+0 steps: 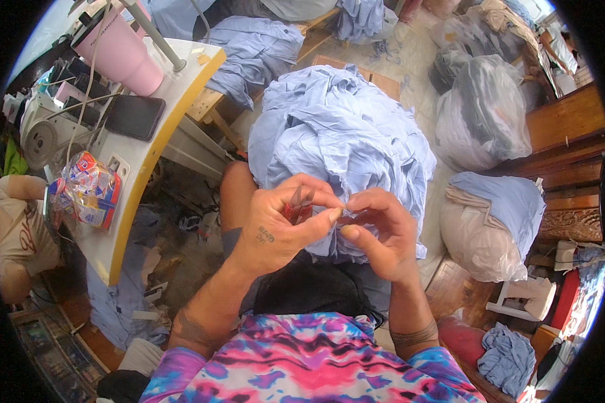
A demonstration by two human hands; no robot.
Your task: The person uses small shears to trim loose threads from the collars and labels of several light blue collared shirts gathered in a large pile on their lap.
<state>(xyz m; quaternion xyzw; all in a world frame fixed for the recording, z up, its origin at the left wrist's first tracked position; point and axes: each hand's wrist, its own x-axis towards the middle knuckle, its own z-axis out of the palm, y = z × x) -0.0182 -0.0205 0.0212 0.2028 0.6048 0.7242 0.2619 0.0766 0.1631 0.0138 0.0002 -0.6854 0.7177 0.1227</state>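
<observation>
Left hand [279, 220] holding red snips [304, 210], right hand [387, 235] grip unclear; table edge [144, 181] well apart.

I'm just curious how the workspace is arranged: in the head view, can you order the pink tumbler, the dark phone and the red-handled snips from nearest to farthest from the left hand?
From the left hand:
1. Red-handled snips, held in it.
2. Dark phone, on the white table to the left.
3. Pink tumbler, beyond the phone.
</observation>
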